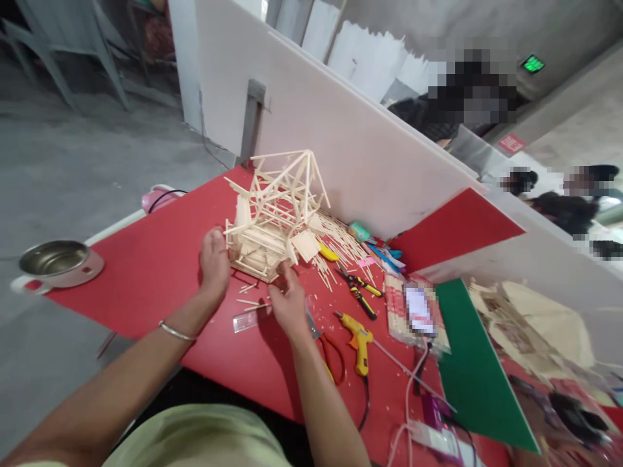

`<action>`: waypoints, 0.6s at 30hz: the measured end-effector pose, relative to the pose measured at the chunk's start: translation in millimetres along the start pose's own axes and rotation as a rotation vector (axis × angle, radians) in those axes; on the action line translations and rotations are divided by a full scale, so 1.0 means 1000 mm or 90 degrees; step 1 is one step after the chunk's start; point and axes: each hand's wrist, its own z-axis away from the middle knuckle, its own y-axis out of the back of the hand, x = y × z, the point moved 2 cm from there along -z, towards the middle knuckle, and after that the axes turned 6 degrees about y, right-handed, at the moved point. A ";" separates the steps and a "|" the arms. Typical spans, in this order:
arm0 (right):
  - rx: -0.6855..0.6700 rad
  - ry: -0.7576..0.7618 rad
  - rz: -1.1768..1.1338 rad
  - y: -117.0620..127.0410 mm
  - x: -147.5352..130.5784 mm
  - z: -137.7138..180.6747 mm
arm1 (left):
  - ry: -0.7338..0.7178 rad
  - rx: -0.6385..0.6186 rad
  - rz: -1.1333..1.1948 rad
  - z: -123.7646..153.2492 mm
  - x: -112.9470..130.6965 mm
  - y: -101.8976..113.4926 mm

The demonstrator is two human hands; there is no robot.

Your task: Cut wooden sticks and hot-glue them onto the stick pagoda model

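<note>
A model house (265,243) built of thin pale wooden sticks stands on the red table, with an open stick framework rising at its back. My left hand (215,259) is at the left side of its base, with the fingertips against the edge. At the front right corner, my right hand (291,301) has its fingers on the base, and its thumb points toward the front. The model is held between both hands; some fingertips are hidden behind it. Loose stick pieces (250,303) and a small clear plastic piece (244,322) lie in front of it.
Right of the model lie scattered sticks (341,240), yellow-black pliers (357,292), red-handled pliers (335,357) and a yellow glue gun (359,337) with a cord. A phone (419,310) rests on packaged sticks. A metal cup (61,263) stands at the left edge; a white partition (311,130) rises behind.
</note>
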 end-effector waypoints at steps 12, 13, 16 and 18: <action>-0.078 0.034 0.042 -0.007 -0.011 0.009 | 0.016 -0.035 -0.014 0.002 0.012 -0.001; -0.073 0.036 0.031 -0.004 -0.011 0.012 | -0.009 -0.006 -0.023 0.002 0.013 0.004; -0.046 0.025 -0.017 0.008 -0.012 0.021 | -0.049 0.000 -0.034 0.011 0.019 0.010; -0.026 0.010 -0.054 0.016 -0.014 0.026 | -0.028 -0.106 -0.021 0.021 0.022 0.008</action>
